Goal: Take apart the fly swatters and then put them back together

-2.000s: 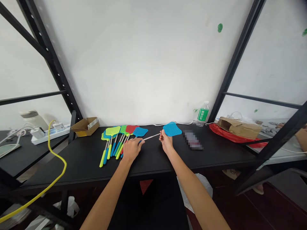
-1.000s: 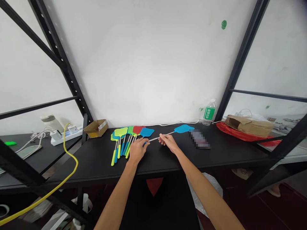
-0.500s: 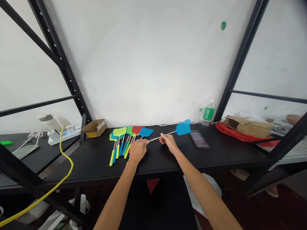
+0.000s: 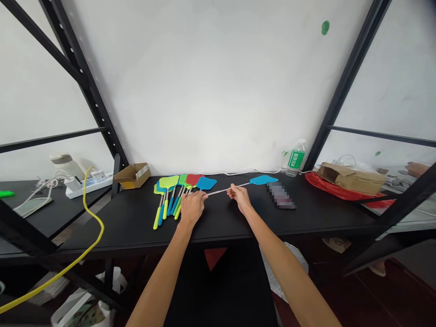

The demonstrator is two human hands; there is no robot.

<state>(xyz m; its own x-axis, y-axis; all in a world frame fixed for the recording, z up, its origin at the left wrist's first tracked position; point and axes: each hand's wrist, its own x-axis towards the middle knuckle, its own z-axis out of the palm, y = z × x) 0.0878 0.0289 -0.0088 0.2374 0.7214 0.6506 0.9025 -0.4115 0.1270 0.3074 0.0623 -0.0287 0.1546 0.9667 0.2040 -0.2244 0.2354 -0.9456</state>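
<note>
Held swatter [image 4: 264, 180]: its blue head, broad-faced to the camera half a second ago, now tilts nearly edge-on, to the right of both hands and just beyond a pixelated item [image 4: 280, 195]; whether it touches the black tabletop [image 4: 238, 222] cannot be told.
Left hand [image 4: 193, 206]: closes around the handle end, which its fingers hide.
Right hand [image 4: 239, 198]: pinches the thin, pale shaft between thumb and fingertips.
Swatter row [image 4: 183, 180]: overlapping yellow-green, green, red and blue heads point to the far side, handles near, partly behind the left hand.
Far side: an open carton [image 4: 132, 175] sits left; a green-labelled bottle [image 4: 295, 160] stands upright, right.
</note>
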